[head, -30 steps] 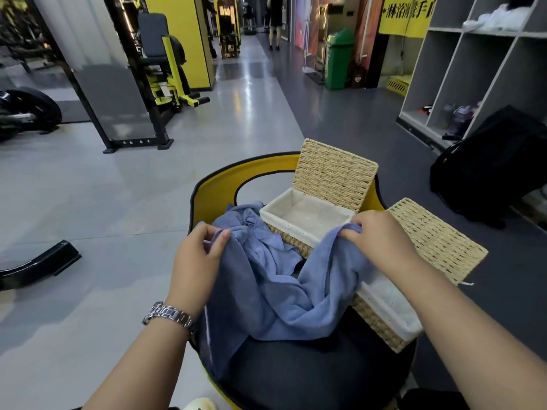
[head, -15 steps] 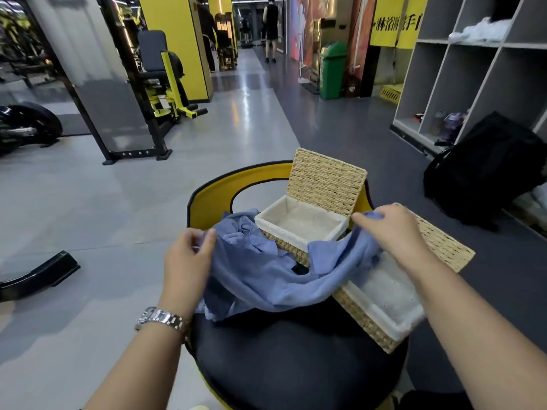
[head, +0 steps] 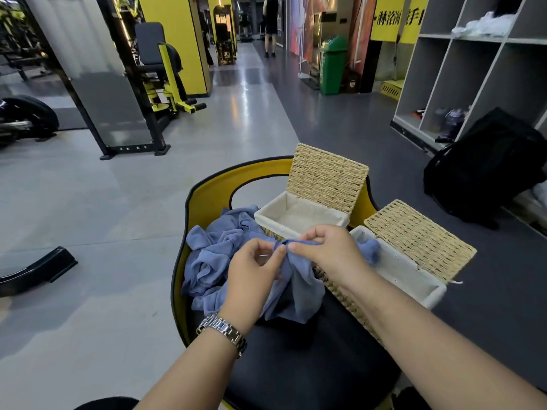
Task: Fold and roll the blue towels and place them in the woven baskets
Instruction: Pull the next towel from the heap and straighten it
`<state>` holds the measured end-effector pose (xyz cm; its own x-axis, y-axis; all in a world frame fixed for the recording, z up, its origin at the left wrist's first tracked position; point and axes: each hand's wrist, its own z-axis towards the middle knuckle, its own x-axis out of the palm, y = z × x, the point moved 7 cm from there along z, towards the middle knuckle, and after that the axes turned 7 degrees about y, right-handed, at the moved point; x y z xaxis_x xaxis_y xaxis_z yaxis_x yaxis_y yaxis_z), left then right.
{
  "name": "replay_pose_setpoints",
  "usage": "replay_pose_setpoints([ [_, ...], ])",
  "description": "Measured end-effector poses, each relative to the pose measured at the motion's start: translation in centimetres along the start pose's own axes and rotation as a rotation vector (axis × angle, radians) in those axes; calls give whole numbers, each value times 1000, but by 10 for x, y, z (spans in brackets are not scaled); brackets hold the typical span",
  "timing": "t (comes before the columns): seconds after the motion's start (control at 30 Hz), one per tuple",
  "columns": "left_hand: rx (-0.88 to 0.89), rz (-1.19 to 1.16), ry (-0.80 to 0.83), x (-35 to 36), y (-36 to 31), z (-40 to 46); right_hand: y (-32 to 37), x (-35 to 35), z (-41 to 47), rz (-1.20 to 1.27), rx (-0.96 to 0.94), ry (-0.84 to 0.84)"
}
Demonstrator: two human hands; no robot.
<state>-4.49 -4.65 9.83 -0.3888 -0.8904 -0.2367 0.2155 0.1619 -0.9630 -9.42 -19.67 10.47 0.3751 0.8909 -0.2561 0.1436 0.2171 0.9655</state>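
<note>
Folding step: left hand (head: 251,270) and right hand (head: 328,253) meet, both pinching one blue towel (head: 296,291) edge, draped below them. Baskets (head: 299,214) open just beyond. Next: lay flat, roll.

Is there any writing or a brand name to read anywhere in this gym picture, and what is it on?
Yellow banner, top right: black Chinese characters, cut off by the shelf unit and too blurred to read surely.
Green bin: no readable label.
Wristwatch: no brand visible.
Woven baskets, blue towel: no text.
</note>
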Motion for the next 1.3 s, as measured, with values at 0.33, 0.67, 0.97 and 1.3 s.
replay_pose_setpoints([
  [0.33,83,15,-13,7,-5,-6,-7,12,-6,368,105,90],
  [0.67,83,-38,-71,10,-5,-16,-2,19,-13,55,-61,292],
  [0.97,47,-97,139,8,-5,-1,-5,-1,-4,-89,-109,171],
  [1.3,44,580,290,-4,42,30,23,-16,-19,-109,-323,235],
])
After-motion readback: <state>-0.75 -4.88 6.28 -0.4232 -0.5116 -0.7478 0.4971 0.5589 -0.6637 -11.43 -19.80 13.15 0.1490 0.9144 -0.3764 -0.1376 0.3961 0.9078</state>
